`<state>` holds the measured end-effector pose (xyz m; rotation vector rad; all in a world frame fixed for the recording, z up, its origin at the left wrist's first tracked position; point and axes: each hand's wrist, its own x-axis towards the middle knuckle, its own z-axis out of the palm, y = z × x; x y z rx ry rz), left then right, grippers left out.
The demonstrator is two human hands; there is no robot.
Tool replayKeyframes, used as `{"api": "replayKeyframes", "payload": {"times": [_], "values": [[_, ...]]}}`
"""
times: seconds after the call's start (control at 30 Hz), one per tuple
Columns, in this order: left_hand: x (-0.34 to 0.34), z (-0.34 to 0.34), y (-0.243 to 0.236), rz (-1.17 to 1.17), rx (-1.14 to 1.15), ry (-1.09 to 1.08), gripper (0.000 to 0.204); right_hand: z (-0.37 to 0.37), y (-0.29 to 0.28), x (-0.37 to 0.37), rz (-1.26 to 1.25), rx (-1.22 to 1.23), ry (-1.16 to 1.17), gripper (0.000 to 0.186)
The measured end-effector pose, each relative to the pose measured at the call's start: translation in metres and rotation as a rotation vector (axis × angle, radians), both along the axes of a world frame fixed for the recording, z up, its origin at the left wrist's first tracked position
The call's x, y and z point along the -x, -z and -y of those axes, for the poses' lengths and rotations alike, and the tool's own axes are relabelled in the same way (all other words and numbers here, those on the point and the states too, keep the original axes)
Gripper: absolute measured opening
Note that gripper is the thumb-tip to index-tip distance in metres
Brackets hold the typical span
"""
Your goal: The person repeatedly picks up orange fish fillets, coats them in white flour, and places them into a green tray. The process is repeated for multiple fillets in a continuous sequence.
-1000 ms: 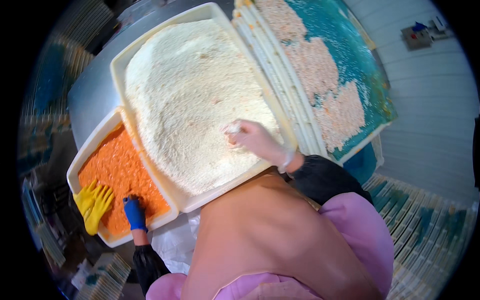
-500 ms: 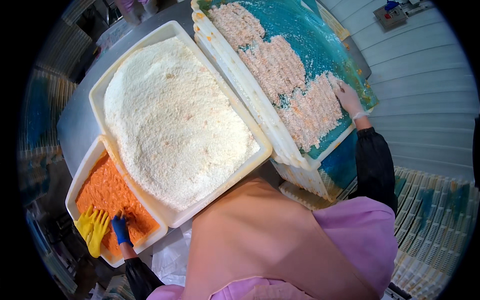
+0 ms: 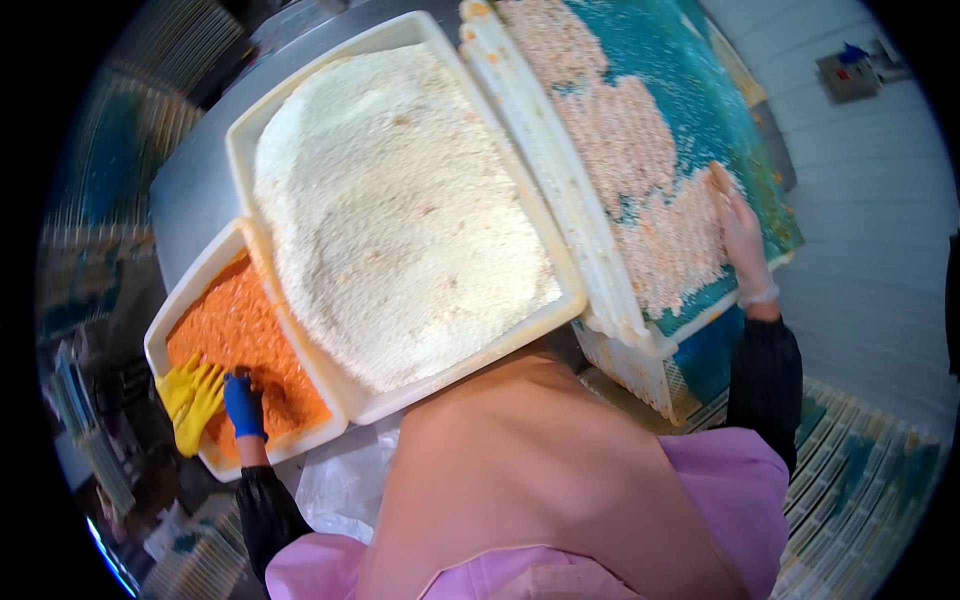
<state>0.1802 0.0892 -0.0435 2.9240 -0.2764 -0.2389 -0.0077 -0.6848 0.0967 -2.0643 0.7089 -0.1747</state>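
My left hand (image 3: 244,404), in a blue glove, has its curled fingers at the surface of a wet orange mixture (image 3: 235,315) in a small white tub (image 3: 294,338). What those fingers hold, if anything, is hidden. Beside it a yellow rubber glove (image 3: 192,400) drapes over the tub's rim. My right hand (image 3: 744,245), in a thin translucent glove, lies with fingers stretched along the right edge of the nearest patch of crumb-coated pieces (image 3: 672,250). These pieces cover part of a teal-lined tray (image 3: 712,125) in joined patches. An orange-brown spot shows at the right fingertips.
A large white tub (image 3: 572,290) of pale crumbs (image 3: 400,220) stands between the orange tub and the tray, on a metal table (image 3: 195,190). Slatted racks (image 3: 860,490) fill the lower right. A clear plastic sheet (image 3: 345,480) hangs below the tubs. A control box (image 3: 848,78) is at the upper right.
The whole view has shifted, with tubs and tray now farther right and higher. My right hand's fingers now lie straighter along the crumb-coated patch. My left hand stays in the orange mixture.
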Motion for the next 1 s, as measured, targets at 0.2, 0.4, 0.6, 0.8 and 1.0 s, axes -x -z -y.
{"api": "replayKeyframes", "payload": {"times": [0.2,0.4,0.6,0.8,1.0], "values": [[-0.033,0.05,-0.049,-0.066,0.507,-0.183,0.023,-0.114,-0.033,-0.027,0.217,0.007,-0.404,0.044],[0.001,0.244,-0.049,-0.258,0.703,0.246,0.014,-0.209,0.006,-0.051,0.186,-0.298,-0.594,0.039],[0.009,0.234,-0.055,0.134,0.171,0.522,0.01,-0.242,0.044,-0.055,0.057,-0.305,-0.56,0.036],[0.01,0.121,-0.04,0.154,0.014,0.143,0.022,-0.246,0.091,-0.071,-0.089,-0.271,-0.434,0.03],[0.03,0.062,0.012,-0.129,0.022,-0.049,0.018,-0.26,0.09,-0.085,-0.123,-0.291,-0.508,0.03]]}}
